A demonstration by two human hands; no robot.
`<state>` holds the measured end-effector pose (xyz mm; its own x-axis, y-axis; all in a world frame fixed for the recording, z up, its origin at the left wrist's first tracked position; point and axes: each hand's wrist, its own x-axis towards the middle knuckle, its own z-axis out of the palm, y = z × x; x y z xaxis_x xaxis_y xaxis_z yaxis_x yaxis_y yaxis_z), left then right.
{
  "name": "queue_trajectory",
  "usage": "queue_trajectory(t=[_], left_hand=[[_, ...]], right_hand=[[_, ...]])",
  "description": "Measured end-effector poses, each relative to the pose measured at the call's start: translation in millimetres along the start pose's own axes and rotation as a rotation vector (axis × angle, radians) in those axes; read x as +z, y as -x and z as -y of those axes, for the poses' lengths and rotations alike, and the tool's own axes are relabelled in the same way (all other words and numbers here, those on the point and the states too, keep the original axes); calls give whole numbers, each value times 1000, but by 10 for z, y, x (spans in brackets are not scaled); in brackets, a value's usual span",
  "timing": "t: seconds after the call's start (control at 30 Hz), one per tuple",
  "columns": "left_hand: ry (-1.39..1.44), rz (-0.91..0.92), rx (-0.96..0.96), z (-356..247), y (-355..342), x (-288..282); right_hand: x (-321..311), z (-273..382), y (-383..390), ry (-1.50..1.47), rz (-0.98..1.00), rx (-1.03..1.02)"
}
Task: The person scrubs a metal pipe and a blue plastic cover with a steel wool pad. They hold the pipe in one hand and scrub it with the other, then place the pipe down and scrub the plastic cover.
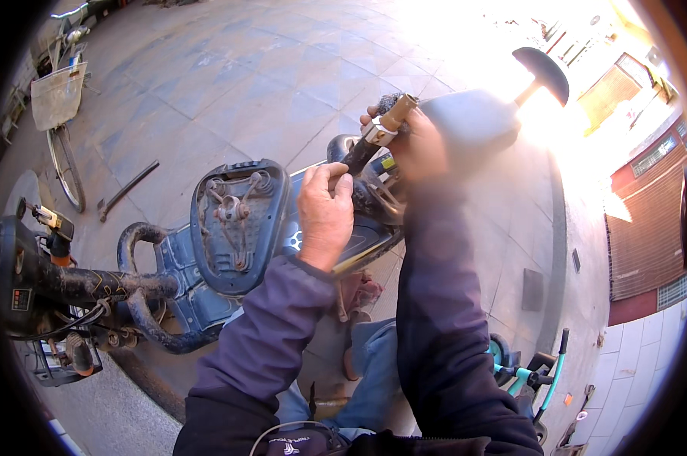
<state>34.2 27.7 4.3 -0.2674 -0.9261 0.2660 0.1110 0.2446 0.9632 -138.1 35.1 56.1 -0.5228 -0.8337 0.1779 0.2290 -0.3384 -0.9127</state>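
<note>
A tube rises at a slant from a dark electric scooter, with a bare brownish metal end (pixel 398 112), a silver clamp (pixel 380 134) and a black lower section (pixel 359 156). My right hand (pixel 421 148) is closed around the upper part, pressing a dark, fuzzy scouring pad (pixel 390 102) against the metal; it is partly blurred. Lower down, my left hand (pixel 326 211) has its fingers curled and its fingertips on the black section. To its left, an upturned saddle (pixel 241 220) lies on the scooter's blue footboard (pixel 177 262), its springs and central clamp showing.
Behind my right hand stretches a pale rear seat (pixel 469 121) with a dark backrest (pixel 542 74). The handlebar column (pixel 111 284) lies left. On the paving are a metal bar (pixel 130 188) and a bicycle wheel (pixel 66 171). A turquoise-framed small vehicle (pixel 527 374) stands at lower right.
</note>
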Motion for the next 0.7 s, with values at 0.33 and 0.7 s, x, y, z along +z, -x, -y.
queue_trajectory(t=[0.33,0.7], left_hand=[[-12,3,5,33,3,-3],[4,28,5,137,-24,34]], right_hand=[[280,-32,681,187,-222,-230],[32,-21,158,-95,-171,-19]])
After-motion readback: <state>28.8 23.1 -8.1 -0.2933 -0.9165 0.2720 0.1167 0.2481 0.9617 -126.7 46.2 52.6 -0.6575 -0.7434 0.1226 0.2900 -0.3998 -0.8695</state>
